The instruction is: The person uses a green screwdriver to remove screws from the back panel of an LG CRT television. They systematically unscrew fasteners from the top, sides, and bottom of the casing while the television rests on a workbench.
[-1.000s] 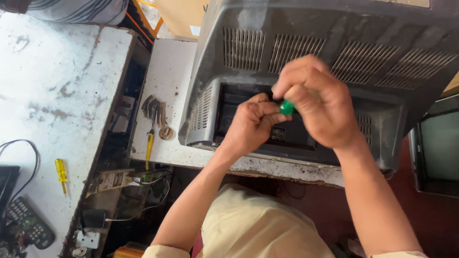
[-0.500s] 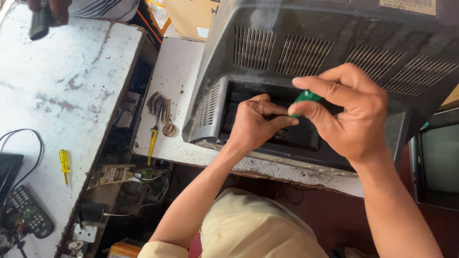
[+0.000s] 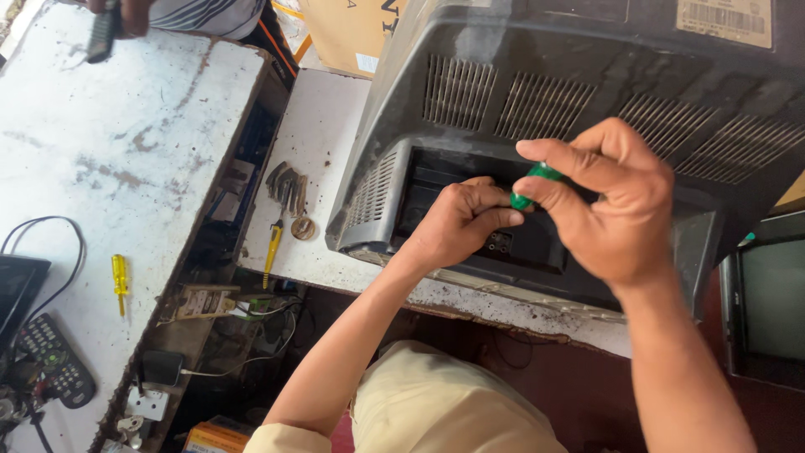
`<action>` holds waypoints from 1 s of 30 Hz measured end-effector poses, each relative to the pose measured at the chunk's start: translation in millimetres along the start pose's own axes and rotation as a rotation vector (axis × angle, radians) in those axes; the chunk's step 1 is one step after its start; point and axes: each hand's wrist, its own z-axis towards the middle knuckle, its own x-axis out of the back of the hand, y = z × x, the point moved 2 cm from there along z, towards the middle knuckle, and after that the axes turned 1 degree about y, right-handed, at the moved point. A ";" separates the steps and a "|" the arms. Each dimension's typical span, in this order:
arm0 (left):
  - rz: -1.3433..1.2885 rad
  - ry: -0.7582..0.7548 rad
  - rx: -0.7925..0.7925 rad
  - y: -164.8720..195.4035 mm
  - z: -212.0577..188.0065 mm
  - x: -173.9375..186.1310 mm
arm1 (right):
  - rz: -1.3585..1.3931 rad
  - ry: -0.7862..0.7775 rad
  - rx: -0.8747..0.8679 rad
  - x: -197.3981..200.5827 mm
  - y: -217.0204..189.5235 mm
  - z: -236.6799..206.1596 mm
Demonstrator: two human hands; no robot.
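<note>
A big grey tube television [image 3: 587, 92] lies with its vented back toward me on a white worktop [image 3: 323, 143]. My right hand [image 3: 608, 210] grips the green handle of a screwdriver [image 3: 531, 186] between thumb and fingers, over the set's recessed rear panel. My left hand [image 3: 457, 222] is curled right beside it, fingers pinched at the screwdriver's shaft against the dark recess with its sockets [image 3: 500, 243]. The tool's tip is hidden behind my left hand.
A yellow-handled screwdriver [image 3: 272, 249], pliers and a small round part [image 3: 303, 227] lie left of the set. On the stained white bench [image 3: 109, 168] are another yellow screwdriver [image 3: 120, 281], a remote control [image 3: 50, 361] and cables. Another person's hand [image 3: 126, 17] is at top left. A dark monitor [image 3: 767, 298] stands right.
My right hand with the green screwdriver has drifted slightly right and turned, fingers more spread. The view shifted down-right, and another person's hand came into view at the top left.
</note>
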 end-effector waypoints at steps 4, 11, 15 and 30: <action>-0.046 -0.027 0.006 -4.5 -1.9 3.4 | 0.386 -0.264 0.139 11.8 2.1 10.3; 0.044 0.118 0.060 -4.6 2.5 -3.7 | 0.190 -0.076 0.170 6.6 -5.1 9.8; 0.120 0.202 0.135 -2.8 3.7 -0.9 | 0.450 -0.178 0.136 9.1 -6.2 9.5; -0.094 -0.031 0.005 0.8 -2.4 0.5 | 0.372 -0.167 0.182 11.9 0.2 -3.1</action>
